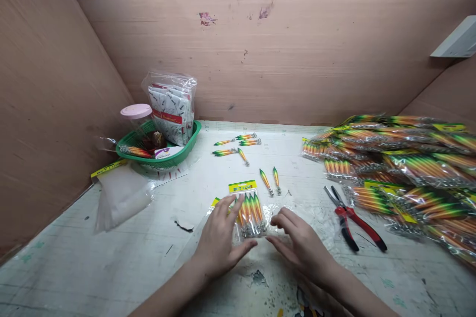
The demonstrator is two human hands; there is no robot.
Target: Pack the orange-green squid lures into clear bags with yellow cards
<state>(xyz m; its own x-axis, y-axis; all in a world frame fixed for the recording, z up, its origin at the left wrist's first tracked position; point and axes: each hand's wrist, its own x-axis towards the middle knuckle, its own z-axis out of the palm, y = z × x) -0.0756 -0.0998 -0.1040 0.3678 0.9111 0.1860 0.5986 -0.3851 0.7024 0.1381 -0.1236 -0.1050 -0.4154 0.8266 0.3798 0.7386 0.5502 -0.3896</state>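
Note:
A clear packet of fishing lures [250,214] with a yellow-and-green header lies in front of me, its green, yellow and orange lures side by side. My left hand [223,235] rests over the packet's left side, fingers spread and thumb out. Part of another yellow-topped packet [215,201] shows behind those fingers. At the packet's lower right is my right hand [297,237], its fingers bent and thumb apart, with nothing seen between them. Just beyond the packet lie two loose lures [270,182], and farther back several more loose lures [238,143].
Many filled lure packets [409,168] are heaped at the right, beside red-and-black pliers [349,218]. To the left, a green basket [182,158] holds a pink-lidded jar [136,111] and a bag of printed packets [171,109]. Empty clear bags [124,195] lie before it.

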